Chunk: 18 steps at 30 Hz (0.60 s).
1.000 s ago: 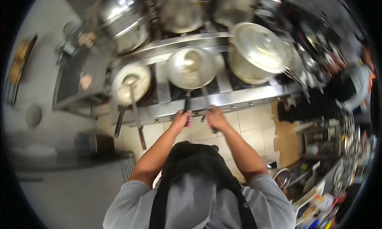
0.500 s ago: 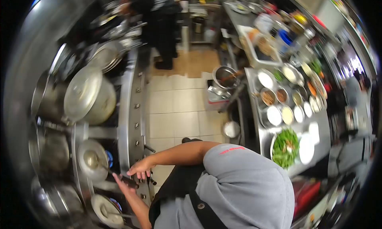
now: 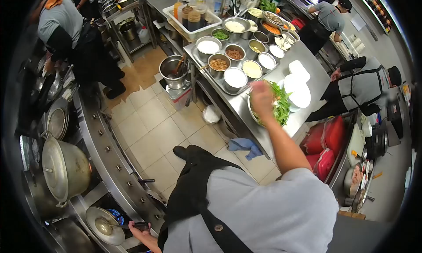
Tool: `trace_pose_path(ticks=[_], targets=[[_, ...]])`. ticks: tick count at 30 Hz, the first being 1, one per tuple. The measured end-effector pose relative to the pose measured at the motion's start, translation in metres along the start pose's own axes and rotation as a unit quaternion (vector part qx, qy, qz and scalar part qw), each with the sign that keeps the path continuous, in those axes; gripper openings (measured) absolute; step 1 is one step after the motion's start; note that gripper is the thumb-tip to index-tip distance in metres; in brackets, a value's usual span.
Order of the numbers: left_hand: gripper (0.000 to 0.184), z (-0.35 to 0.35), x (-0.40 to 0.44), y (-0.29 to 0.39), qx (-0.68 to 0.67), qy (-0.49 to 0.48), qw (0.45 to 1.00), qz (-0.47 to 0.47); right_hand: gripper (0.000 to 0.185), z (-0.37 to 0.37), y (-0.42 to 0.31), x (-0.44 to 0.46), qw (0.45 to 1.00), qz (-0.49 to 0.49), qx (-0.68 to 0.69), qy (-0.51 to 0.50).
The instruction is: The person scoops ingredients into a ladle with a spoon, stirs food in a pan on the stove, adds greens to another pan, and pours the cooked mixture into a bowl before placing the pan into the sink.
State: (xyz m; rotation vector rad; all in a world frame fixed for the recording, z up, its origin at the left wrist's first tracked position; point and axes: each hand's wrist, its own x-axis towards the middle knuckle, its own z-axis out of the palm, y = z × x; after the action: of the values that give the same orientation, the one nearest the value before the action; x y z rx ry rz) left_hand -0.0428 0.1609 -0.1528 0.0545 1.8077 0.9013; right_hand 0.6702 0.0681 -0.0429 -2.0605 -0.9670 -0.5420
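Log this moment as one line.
left hand: on pan handle | right hand: blurred, at greens | ladle: in pan | flame: blue, by pan

To our left, a pan point(image 3: 113, 239) sits on the stove point(image 3: 99, 123), our left hand point(image 3: 141, 233) holding a handle beside it, with a lidded pot point(image 3: 74, 169) on the burner beyond. Across the floor point(image 3: 176, 125), our right hand point(image 3: 262, 99) is over a bowl point(image 3: 253, 113) of greens point(image 3: 282, 107) on the counter point(image 3: 314, 72), between tubs point(image 3: 235, 79) and dishes point(image 3: 298, 94).
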Motion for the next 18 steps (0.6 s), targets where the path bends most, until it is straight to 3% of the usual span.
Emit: trace_pose_path(ticks=[1,2,3,5,7,9,12,18], targets=[[0.026,-0.003,0.001,-0.001,0.002,-0.014,1.0,0.002,0.024,-0.056,-0.016,0.021,0.949,0.314,0.027,0.024],[0.025,-0.001,0.003,-0.001,0.0,-0.017,1.0,-0.002,0.035,-0.073,0.059,0.01,0.96,0.24,-0.059,0.135],[0.025,-0.001,0.003,0.0,-0.003,-0.02,1.0,-0.006,0.047,-0.105,0.097,0.004,0.935,0.294,-0.131,0.146],[0.024,0.003,-0.009,0.004,-0.005,-0.002,1.0,-0.004,0.052,-0.151,0.168,-0.026,0.854,0.462,-0.208,-0.114],[0.024,0.019,-0.033,0.012,-0.004,0.038,0.999,0.01,0.05,-0.157,0.141,-0.06,0.762,0.623,0.047,-0.17],[0.024,0.014,-0.034,0.018,0.015,0.014,1.0,0.004,0.048,-0.145,0.132,-0.084,0.7,0.659,0.173,-0.212],[0.031,0.003,-0.007,0.016,0.003,-0.017,1.0,-0.004,0.046,-0.132,0.126,-0.1,0.663,0.626,0.369,-0.179],[0.03,-0.008,0.013,0.01,0.009,-0.051,0.999,-0.005,0.036,-0.12,0.117,-0.102,0.674,0.608,0.361,-0.213]])
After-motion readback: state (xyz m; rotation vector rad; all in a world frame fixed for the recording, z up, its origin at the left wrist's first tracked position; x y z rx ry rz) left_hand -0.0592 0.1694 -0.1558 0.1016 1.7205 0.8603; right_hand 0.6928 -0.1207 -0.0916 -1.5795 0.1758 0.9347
